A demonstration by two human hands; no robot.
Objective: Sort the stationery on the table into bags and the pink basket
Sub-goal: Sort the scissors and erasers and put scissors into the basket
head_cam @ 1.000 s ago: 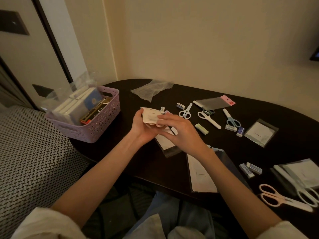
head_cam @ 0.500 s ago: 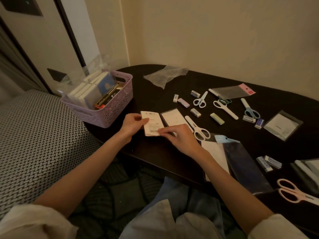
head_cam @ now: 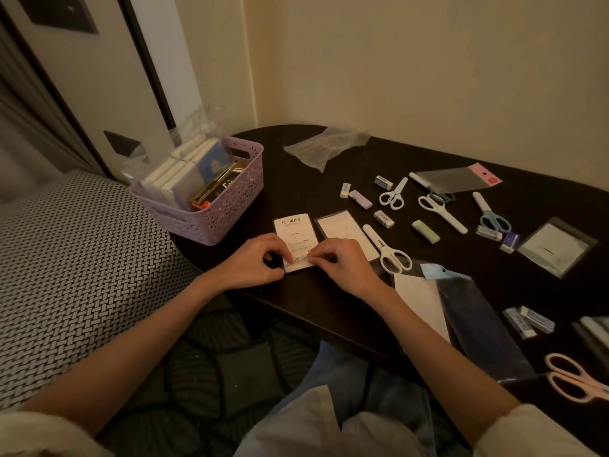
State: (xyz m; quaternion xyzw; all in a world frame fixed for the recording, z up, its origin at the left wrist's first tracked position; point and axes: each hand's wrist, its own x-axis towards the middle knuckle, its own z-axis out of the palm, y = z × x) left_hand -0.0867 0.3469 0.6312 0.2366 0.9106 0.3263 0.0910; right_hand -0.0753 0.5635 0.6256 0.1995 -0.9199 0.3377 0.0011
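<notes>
A small white bag with a barcode label (head_cam: 296, 237) lies flat on the dark table (head_cam: 296, 192) near its front edge. My left hand (head_cam: 253, 260) pinches the bag's near left corner. My right hand (head_cam: 342, 263) pinches its near right edge with curled fingers. The pink basket (head_cam: 227, 206) stands at the table's left end, holding several packed bags and boxes. Beside the bag on the right lies another flat clear bag (head_cam: 342, 225) and white scissors (head_cam: 389, 252).
Several scissors (head_cam: 441, 209) and small erasers (head_cam: 384, 218) are scattered across the middle and right. Clear bags lie at the back (head_cam: 326, 145), back right (head_cam: 458, 178) and right (head_cam: 557, 249). Pink scissors (head_cam: 573, 380) sit at the near right. A patterned cushion (head_cam: 82, 258) is left of the table.
The white bag came down from in front of me onto the table. Both hands moved to its near end and now pinch it there.
</notes>
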